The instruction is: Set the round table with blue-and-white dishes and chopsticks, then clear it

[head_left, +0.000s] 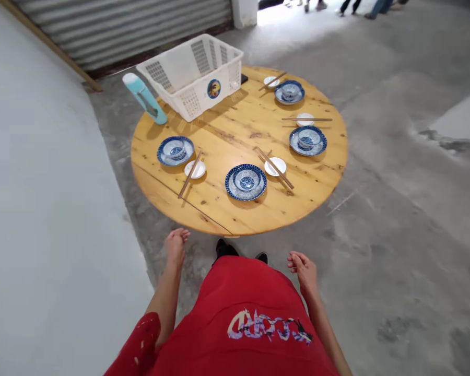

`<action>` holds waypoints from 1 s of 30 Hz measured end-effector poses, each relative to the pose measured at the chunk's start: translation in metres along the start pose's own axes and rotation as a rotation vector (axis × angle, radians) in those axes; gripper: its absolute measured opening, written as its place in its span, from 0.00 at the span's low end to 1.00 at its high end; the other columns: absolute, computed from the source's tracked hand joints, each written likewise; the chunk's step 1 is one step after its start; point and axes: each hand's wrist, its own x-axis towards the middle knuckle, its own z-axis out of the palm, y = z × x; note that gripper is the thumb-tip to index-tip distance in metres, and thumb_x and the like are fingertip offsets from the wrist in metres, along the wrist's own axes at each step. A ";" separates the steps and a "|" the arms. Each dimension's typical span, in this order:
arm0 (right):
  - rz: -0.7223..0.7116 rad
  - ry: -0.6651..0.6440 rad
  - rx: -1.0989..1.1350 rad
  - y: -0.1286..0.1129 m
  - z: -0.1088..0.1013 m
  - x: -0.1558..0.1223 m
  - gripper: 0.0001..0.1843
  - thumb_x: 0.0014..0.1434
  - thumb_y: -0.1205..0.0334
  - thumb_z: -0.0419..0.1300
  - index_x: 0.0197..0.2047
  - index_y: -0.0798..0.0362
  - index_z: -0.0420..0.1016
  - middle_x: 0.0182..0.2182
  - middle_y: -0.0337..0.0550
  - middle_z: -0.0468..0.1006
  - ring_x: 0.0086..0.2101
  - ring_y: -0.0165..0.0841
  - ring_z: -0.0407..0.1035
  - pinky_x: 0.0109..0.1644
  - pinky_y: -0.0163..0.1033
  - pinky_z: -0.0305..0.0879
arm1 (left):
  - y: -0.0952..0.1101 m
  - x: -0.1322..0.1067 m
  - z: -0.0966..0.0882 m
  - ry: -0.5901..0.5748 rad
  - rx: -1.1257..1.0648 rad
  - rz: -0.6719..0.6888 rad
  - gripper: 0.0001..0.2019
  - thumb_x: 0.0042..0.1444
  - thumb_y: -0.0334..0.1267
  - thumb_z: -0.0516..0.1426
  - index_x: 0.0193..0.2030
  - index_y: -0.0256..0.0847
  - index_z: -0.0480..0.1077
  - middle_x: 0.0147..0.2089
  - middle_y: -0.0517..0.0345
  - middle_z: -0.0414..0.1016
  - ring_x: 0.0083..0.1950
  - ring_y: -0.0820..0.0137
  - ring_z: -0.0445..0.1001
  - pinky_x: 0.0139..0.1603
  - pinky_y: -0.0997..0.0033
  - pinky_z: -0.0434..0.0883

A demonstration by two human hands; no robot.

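My left hand (176, 244) hangs empty just off the near left edge of the round wooden table (227, 141), its fingers loosely bent and a little apart. Lower on the right, my right hand (303, 269) is also empty, with relaxed, parted fingers, away from the table. Nearest to me lies a blue-patterned plate with a bowl (246, 181) on it. Beside it, chopsticks (276, 169) rest across a white saucer (279, 163). A similar plate and bowl (175, 150) stand to the left, by chopsticks (190, 175) on another saucer (199, 170).
A white plastic basket (188, 99) stands at the table's back left, beside a tilted light-blue bottle-like object (144, 98). More place settings are on the right, with one plate (307, 140) and another farther back (290, 92). A wall (55, 209) runs along the left. People's legs show far off.
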 end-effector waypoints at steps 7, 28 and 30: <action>0.072 -0.034 0.001 0.024 -0.033 0.008 0.25 0.42 0.42 0.67 0.35 0.54 0.78 0.28 0.47 0.80 0.23 0.34 0.71 0.23 0.36 0.65 | 0.008 -0.025 -0.014 0.049 0.120 0.080 0.10 0.47 0.42 0.52 0.33 0.39 0.70 0.31 0.52 0.77 0.31 0.67 0.77 0.30 0.72 0.68; 0.162 0.164 0.097 -0.016 -0.022 0.026 0.32 0.36 0.41 0.70 0.37 0.58 0.78 0.27 0.43 0.80 0.23 0.30 0.70 0.24 0.32 0.63 | 0.148 0.099 0.101 -0.108 0.967 0.354 0.16 0.56 0.33 0.55 0.48 0.26 0.71 0.53 0.22 0.72 0.57 0.42 0.71 0.55 0.48 0.67; 0.159 0.157 0.101 -0.021 -0.012 0.027 0.31 0.36 0.41 0.70 0.36 0.57 0.78 0.27 0.43 0.80 0.22 0.29 0.70 0.23 0.32 0.63 | 0.148 0.104 0.103 -0.122 0.908 0.348 0.13 0.54 0.31 0.54 0.44 0.27 0.71 0.49 0.25 0.75 0.55 0.42 0.72 0.54 0.47 0.67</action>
